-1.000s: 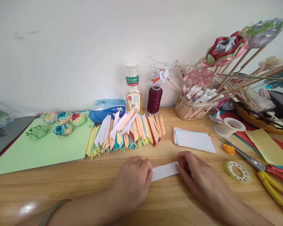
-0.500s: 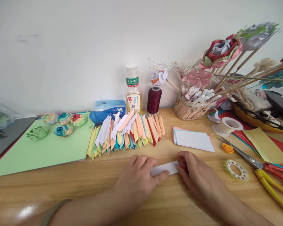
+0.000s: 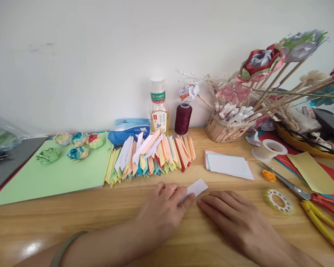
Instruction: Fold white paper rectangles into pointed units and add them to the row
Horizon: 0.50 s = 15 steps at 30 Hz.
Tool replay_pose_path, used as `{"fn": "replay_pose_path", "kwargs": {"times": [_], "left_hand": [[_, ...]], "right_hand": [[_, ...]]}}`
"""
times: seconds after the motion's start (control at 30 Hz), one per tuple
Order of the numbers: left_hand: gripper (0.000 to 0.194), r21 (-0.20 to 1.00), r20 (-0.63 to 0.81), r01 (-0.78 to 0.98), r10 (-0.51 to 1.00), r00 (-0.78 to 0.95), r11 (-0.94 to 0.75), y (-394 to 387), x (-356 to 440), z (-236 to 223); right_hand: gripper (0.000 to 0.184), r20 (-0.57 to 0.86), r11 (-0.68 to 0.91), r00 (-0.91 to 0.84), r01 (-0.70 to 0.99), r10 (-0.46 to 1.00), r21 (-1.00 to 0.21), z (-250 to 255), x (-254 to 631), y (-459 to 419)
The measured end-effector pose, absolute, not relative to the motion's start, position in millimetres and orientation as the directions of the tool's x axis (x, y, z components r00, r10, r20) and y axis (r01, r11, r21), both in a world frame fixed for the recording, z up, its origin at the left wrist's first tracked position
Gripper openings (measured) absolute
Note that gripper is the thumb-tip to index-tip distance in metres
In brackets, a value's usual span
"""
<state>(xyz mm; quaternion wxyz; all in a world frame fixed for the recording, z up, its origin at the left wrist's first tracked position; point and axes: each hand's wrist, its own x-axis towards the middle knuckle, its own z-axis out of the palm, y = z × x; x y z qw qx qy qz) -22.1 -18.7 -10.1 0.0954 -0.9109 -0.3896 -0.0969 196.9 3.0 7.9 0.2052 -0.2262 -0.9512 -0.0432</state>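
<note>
A folded white paper strip slants up to the right on the wooden table, its left end hidden under my fingers. My left hand is closed on that end, the thumb along the near edge and the fingers on the far side. Just right of the strip, my right hand lies palm down with its fingers stretched out, holding nothing. Its fingertips rest on the wood close to the strip, apart from it. Beyond my hands stands a row of folded paper pieces in many colours. A stack of white paper rectangles lies farther right.
Several paper flowers sit on green sheets at left. A tissue pack, a bottle and a maroon thread spool stand behind. At right are a basket, scissors, a tape roll and a white spool.
My right hand has let go of the paper strip's right end and moved down, flattening on the table. The strip, still in my left hand, now tilts more upward to the right.
</note>
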Motion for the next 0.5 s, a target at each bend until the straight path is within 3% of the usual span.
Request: {"fn": "replay_pose_path", "kwargs": {"times": [0.27,0.5], "left_hand": [[0.031,-0.143,0.264,0.722,0.677,0.687,-0.677,-19.5,-21.7,-9.9],[0.023,-0.338,0.351,0.686,0.589,0.728,-0.645,-44.4,-20.9,-5.5]], "right_hand": [[0.038,0.390,0.860,-0.802,0.508,0.452,0.049,-0.1,196.7,6.1],[0.042,0.402,0.801,-0.767,0.587,0.501,0.121,0.8,203.2,7.2]]}}
